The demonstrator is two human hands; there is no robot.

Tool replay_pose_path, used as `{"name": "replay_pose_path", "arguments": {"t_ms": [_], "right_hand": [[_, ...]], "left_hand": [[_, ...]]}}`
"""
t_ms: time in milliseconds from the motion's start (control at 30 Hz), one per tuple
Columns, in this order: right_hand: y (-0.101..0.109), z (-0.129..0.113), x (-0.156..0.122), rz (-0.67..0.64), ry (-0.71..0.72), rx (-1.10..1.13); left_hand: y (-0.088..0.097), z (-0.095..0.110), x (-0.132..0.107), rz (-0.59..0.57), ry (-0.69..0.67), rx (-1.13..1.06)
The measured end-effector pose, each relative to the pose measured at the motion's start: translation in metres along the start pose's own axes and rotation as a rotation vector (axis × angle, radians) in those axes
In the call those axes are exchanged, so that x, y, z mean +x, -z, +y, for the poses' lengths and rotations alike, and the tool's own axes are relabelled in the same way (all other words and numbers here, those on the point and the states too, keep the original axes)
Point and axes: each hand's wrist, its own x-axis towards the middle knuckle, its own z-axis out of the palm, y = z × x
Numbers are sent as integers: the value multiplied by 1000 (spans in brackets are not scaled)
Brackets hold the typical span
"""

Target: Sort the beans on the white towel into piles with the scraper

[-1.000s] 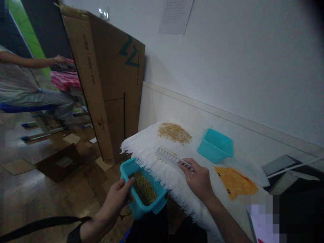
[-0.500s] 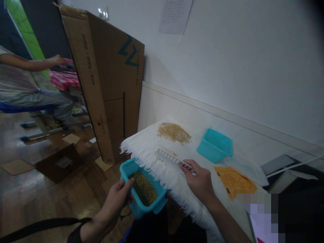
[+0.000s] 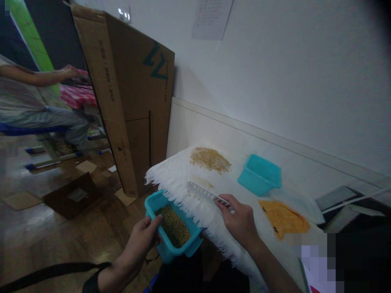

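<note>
The pale, notched strip (image 3: 203,191) my right hand (image 3: 240,215) pinches has slid slightly toward seven o'clock over fringed, woven white cloth (image 3: 174,169), while my left hand (image 3: 143,234) clasps a turquoise tub (image 3: 168,250) of round beans (image 3: 177,228).

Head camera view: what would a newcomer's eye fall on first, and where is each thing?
The eye probably lands first on the tall cardboard box, left of the white cloth. Next come a turquoise tub of beans in the left hand and a second tub farther back, rightward. The right hand holds a white slotted strip in front of a bean patch on the cloth.
</note>
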Motion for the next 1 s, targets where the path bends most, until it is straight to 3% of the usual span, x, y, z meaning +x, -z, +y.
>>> {"name": "replay_pose_path", "arguments": {"t_ms": [167, 333, 467, 633, 1000], "right_hand": [[-2, -6, -8, 32, 105, -35], [-3, -27, -20, 29, 202, 9], [-6, -37, -12, 84, 126, 16], [-13, -25, 9, 181, 43, -140], [-17, -18, 6, 154, -26, -203]], "left_hand": [[0, 0, -2, -34, -2, -8], [1, 1, -1, -22, -1, 0], [2, 2, 2, 1, 14, -11], [4, 1, 6, -10, -11, -29], [8, 3, 8, -6, -19, -1]]}}
